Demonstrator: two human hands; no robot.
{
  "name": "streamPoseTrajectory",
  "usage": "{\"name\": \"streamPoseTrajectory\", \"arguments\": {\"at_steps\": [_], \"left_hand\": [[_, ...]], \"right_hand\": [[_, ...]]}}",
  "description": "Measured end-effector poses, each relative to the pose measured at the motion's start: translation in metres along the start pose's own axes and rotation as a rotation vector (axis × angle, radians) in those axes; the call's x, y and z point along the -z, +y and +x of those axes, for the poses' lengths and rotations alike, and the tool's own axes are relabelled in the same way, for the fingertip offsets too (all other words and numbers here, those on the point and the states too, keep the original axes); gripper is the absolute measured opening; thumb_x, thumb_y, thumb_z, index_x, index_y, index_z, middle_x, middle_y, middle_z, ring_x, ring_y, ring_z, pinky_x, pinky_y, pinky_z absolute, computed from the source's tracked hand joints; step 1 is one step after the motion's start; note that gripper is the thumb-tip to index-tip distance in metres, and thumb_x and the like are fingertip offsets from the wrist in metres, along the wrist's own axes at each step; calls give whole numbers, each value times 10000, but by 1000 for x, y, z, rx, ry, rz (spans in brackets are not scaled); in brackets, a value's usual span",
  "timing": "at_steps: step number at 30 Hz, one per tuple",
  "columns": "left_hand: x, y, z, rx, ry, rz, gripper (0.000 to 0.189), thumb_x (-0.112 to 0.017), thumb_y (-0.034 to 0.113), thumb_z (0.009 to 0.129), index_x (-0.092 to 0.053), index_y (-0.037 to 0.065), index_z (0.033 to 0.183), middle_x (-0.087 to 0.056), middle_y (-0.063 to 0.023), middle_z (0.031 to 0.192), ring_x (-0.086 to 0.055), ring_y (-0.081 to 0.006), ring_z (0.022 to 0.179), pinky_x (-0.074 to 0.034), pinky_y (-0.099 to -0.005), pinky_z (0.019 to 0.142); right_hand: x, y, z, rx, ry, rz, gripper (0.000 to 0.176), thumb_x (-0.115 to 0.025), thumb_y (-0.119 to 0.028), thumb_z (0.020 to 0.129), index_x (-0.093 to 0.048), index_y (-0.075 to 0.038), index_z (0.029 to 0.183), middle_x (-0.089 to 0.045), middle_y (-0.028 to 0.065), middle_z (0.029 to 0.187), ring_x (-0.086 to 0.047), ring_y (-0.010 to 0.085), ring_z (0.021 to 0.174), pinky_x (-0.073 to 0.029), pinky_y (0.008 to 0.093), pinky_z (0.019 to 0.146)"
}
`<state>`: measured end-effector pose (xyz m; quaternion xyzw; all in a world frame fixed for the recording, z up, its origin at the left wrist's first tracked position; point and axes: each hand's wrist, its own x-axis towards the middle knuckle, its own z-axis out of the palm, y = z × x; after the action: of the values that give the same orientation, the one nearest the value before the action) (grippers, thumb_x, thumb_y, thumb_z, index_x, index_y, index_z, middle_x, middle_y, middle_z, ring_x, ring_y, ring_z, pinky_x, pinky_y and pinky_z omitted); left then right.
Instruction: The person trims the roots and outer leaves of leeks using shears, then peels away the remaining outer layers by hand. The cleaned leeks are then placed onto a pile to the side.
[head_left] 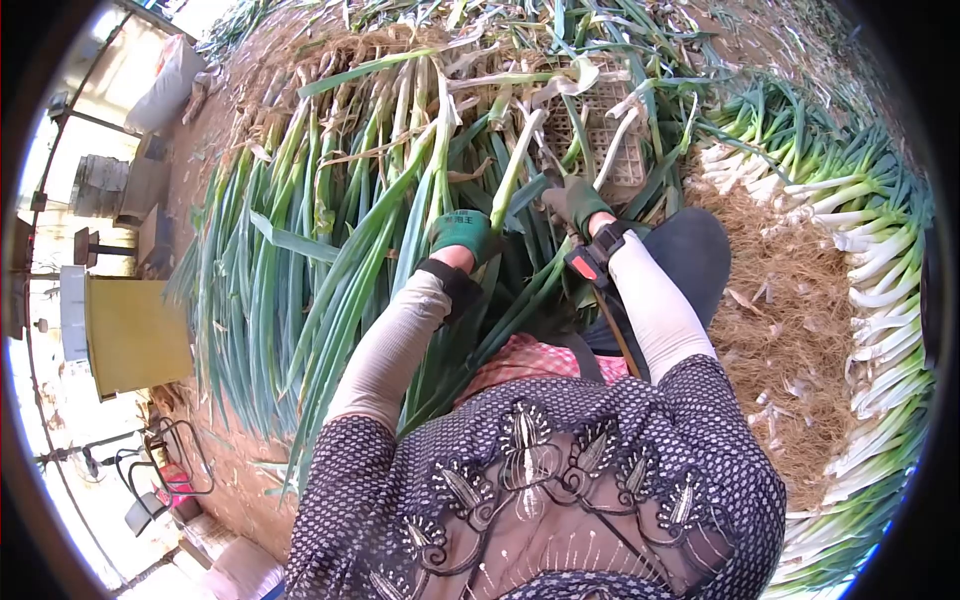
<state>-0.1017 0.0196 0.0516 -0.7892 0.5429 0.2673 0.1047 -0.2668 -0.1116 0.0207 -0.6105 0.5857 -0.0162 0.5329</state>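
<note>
My left hand (466, 235), in a green glove, is closed round a leek (440, 165) whose pale stalk rises above the fist. Its long green leaves trail down beside my left forearm. In a darker glove, my right hand (577, 204) has curled fingers near a second leek (520, 160), whose pale stalk leans between the two hands. A narrow dark shape shows by the right fingertips, too small to name. Leek leaves cover the ground under both hands and hide part of my lap.
A large heap of untrimmed leeks (290, 240) lies to the left, roots away from me. A plastic crate (605, 140) sits ahead. Cut roots (780, 310) are piled on the right, edged by a curved row of white-stemmed leeks (880, 290). A yellow box (140, 335) stands far left.
</note>
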Motion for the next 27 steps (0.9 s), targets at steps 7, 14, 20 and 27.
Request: {"name": "streamPoseTrajectory", "arguments": {"at_steps": [7, 14, 20, 27], "left_hand": [[7, -28, -13, -62, 649, -115, 412, -716, 406, 777, -662, 106, 1053, -649, -186, 1038, -643, -374, 940, -511, -469, 802], [5, -89, 30, 64, 276, -561, 525, -781, 349, 756, -657, -10, 1119, -711, -174, 979, -683, -267, 874, -526, -369, 798], [22, -3, -45, 12, 206, -644, 504, -728, 394, 781, -648, 22, 1112, -700, -191, 1033, -675, -331, 986, -507, -408, 861], [-25, -12, -31, 77, 236, -641, 494, -722, 343, 815, -550, -10, 1115, -665, -266, 1003, -665, -401, 954, -518, -468, 828]], "right_hand": [[-10, 28, -4, -47, -51, 10, 316, -596, -172, 795, -571, 95, 963, -608, 200, 670, -554, 311, 410, -420, 433, 356], [-23, 56, -26, 29, -55, -102, 431, -632, -266, 742, -581, 69, 1008, -656, 209, 780, -655, 329, 633, -530, 413, 603], [-18, 70, -31, 89, 56, -80, 524, -666, -343, 718, -599, 62, 1044, -689, 220, 867, -689, 331, 818, -523, 382, 785], [-11, 50, -136, 314, -305, 150, 428, -661, -241, 809, -586, -45, 1183, -606, 36, 759, -599, 133, 661, -490, 308, 632]]}}
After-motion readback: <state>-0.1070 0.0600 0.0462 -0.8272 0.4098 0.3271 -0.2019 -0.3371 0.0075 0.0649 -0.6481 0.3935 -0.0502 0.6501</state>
